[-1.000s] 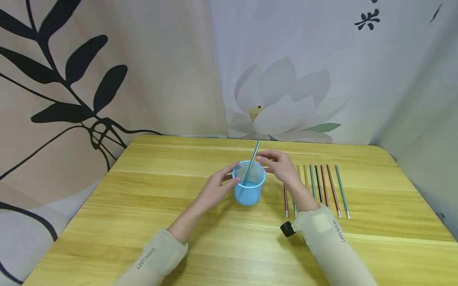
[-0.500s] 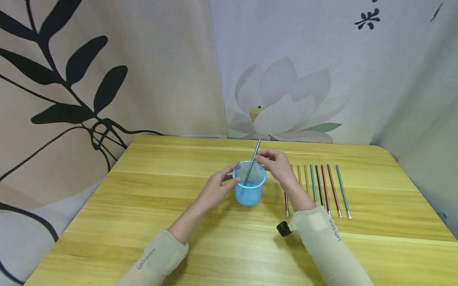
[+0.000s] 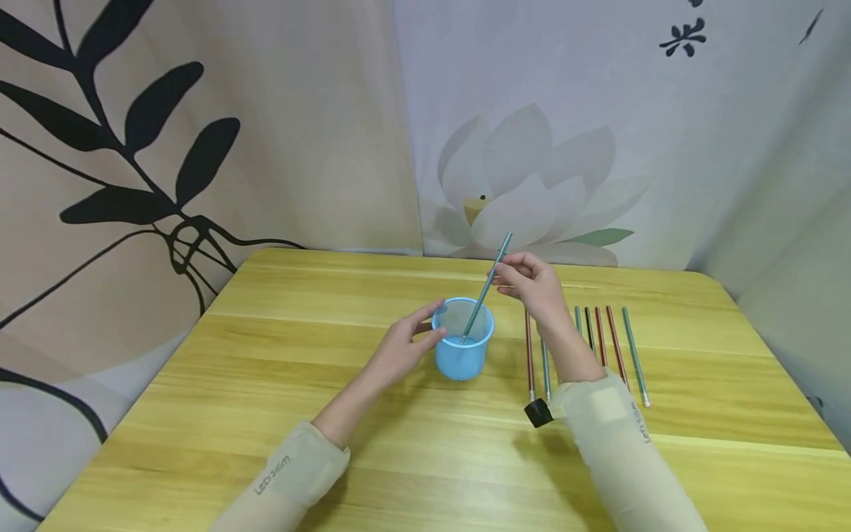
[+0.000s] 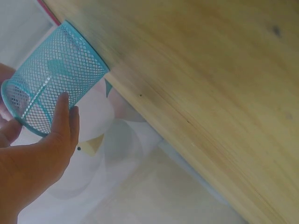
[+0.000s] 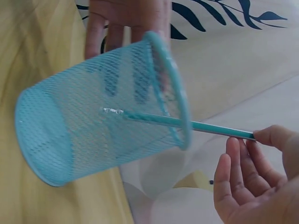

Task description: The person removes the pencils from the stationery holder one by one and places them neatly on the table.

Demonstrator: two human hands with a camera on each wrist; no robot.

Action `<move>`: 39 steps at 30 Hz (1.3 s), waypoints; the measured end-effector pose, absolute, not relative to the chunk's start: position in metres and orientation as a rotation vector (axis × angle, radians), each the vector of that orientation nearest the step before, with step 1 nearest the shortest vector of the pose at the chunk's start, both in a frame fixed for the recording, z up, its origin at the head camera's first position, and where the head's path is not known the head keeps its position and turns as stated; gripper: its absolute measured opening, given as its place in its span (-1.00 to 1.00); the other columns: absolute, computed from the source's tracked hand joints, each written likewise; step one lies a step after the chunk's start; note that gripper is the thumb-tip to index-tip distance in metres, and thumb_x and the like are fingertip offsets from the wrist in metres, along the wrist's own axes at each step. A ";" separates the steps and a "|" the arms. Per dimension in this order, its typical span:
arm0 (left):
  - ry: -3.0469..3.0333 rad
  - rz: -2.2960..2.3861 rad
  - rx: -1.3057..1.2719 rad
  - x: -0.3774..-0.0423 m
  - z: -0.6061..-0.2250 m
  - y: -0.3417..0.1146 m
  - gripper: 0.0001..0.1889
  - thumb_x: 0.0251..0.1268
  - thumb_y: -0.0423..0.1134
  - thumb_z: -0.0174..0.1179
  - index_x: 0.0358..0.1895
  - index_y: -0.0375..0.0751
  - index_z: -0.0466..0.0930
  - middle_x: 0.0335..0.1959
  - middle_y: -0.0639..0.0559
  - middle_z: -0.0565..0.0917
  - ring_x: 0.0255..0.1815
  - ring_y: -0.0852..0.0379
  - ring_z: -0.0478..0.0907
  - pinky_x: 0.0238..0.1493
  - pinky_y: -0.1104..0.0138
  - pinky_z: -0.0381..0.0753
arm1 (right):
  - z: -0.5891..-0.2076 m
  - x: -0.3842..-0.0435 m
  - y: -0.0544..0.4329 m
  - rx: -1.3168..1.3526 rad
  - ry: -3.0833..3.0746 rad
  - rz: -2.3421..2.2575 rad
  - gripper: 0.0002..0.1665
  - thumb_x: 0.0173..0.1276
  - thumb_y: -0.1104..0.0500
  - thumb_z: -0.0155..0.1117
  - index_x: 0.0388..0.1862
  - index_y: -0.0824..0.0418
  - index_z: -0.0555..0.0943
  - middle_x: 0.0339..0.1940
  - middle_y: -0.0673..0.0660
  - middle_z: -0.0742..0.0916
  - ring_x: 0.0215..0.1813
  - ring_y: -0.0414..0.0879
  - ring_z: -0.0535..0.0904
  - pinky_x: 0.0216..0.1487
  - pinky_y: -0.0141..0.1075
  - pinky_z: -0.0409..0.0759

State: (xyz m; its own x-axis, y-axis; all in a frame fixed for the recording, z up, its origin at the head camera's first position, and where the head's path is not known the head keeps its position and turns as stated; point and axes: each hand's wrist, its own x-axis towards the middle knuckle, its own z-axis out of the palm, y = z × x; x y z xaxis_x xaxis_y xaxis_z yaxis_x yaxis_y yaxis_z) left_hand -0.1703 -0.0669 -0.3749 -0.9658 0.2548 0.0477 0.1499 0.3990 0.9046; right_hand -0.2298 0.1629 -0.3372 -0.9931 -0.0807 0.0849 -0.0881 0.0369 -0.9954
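A light blue mesh pencil cup [image 3: 459,362] stands upright on the wooden table. My left hand [image 3: 407,343] holds it from the left, thumb at the near rim and fingers toward the far side; the left wrist view shows fingers against the mesh cup [image 4: 56,79]. With thumb and fingertips, my right hand [image 3: 535,288] pinches a teal pencil [image 3: 484,293] above the rim. The pencil slants, its eraser end inside the cup, raised above the bottom in the right wrist view, where the teal pencil [image 5: 210,128] passes through the opening.
Right of the cup, several pencils lie in a row, among them a red pencil [image 3: 529,355], a black pencil [image 3: 589,325] and a teal pencil [image 3: 636,358]. My right forearm covers part of the row. A small black block [image 3: 538,413] sits at my right cuff. A printed curtain [image 3: 319,133] hangs behind the table.
My right hand touched the pencil half a second ago; now it has moved up and to the right, lifting the pencil partway out of the cup. The left hand and cup stay put.
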 end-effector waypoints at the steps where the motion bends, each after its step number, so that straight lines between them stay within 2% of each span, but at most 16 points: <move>1: 2.544 1.630 0.370 -0.170 -0.375 -0.067 -0.43 0.49 -0.18 0.14 0.51 -0.01 0.28 0.49 -0.15 0.38 0.40 -0.21 0.46 0.27 0.01 0.61 | -0.335 -0.229 0.164 0.184 -2.238 2.176 -0.83 0.49 0.17 0.19 -0.06 0.24 0.55 -0.34 -0.21 0.75 -0.24 -0.28 0.71 -0.10 -0.47 0.72; 7: 2.545 1.630 0.370 -0.169 -0.374 -0.067 -0.42 0.48 -0.19 0.15 0.51 -0.04 0.28 0.49 -0.15 0.38 0.39 -0.20 0.47 0.27 0.02 0.61 | -0.319 -0.225 0.175 0.201 -2.153 2.194 -0.95 0.49 0.18 0.19 -0.17 0.15 0.54 -0.34 -0.17 0.76 -0.27 -0.28 0.70 -0.11 -0.47 0.73; 15: 2.545 1.631 0.363 -0.169 -0.374 -0.067 -0.43 0.48 -0.19 0.15 0.51 -0.02 0.29 0.49 -0.14 0.38 0.39 -0.19 0.47 0.28 0.01 0.60 | -0.301 -0.217 0.196 0.210 -1.972 2.295 -0.89 0.46 0.20 0.24 -0.17 0.23 0.53 -0.37 -0.10 0.80 -0.31 -0.26 0.73 -0.14 -0.45 0.75; 21: 2.544 1.631 0.364 -0.169 -0.373 -0.067 -0.43 0.48 -0.18 0.14 0.51 -0.01 0.29 0.48 -0.15 0.39 0.40 -0.20 0.46 0.30 -0.03 0.58 | -0.291 -0.212 0.216 0.207 -1.822 2.340 -0.92 0.44 0.25 0.25 -0.20 0.25 0.56 -0.39 -0.04 0.79 -0.34 -0.24 0.74 -0.17 -0.43 0.76; 39: 2.560 1.601 0.364 -0.169 -0.374 -0.067 -0.42 0.50 -0.16 0.12 0.53 -0.02 0.25 0.51 -0.17 0.34 0.40 -0.23 0.45 0.27 -0.03 0.60 | -0.299 -0.198 0.297 0.062 -1.681 2.336 -0.94 0.39 0.30 0.29 -0.32 0.21 0.63 -0.41 0.00 0.80 -0.38 -0.21 0.74 -0.25 -0.42 0.77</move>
